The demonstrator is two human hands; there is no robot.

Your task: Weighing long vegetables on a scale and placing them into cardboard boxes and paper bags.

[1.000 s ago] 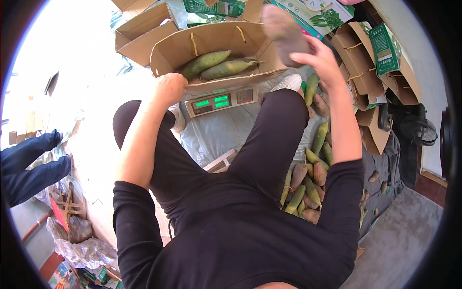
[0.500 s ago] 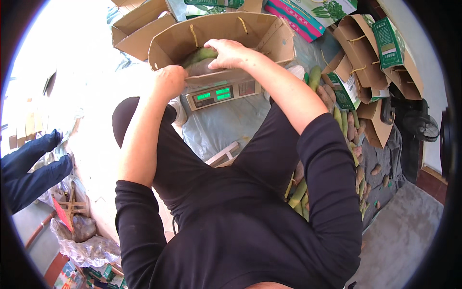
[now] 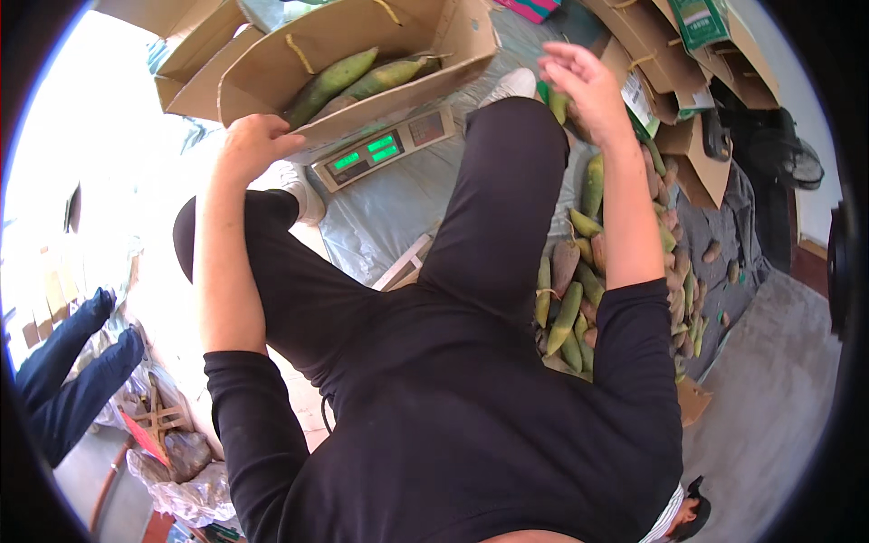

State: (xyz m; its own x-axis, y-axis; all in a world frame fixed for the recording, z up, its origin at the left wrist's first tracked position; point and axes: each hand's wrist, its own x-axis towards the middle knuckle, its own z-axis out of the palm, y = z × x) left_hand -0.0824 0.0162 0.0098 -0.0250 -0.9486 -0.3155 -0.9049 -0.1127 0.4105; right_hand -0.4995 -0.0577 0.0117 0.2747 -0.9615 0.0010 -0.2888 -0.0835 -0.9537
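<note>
Swinging clear of the box point(image 3: 362, 34), the right hand point(image 3: 588, 95) is out to the side, fingers released and loosely curled, with no root to be seen in their grasp! A second ago it carried a brown root point(image 3: 333, 107); half a second ago it was down inside the cardboard. Now look in there: two green roots point(image 3: 339, 81) lie slantwise, and a brownish one shows low at the front, partly hidden by the near wall, most likely the very one just delivered. So that load appears to be one piece up, and the right hand is unburdened. Over on the left, no such travel: the left hand point(image 3: 258, 145) stays at the box's near left corner, fingers grasping the rim, thumb lying outside. Beneath, the scale point(image 3: 389, 149) pokes out toward the knees, display glowing green, and the box seems to sit on its platform. Back to the right hand, hovering by the upper end of the pile point(image 3: 563, 317), green and brown roots strewn beside the leg, a shoe point(image 3: 511, 86) just left of the fingers; whether they touch the green piece below, I cannot tell.
</note>
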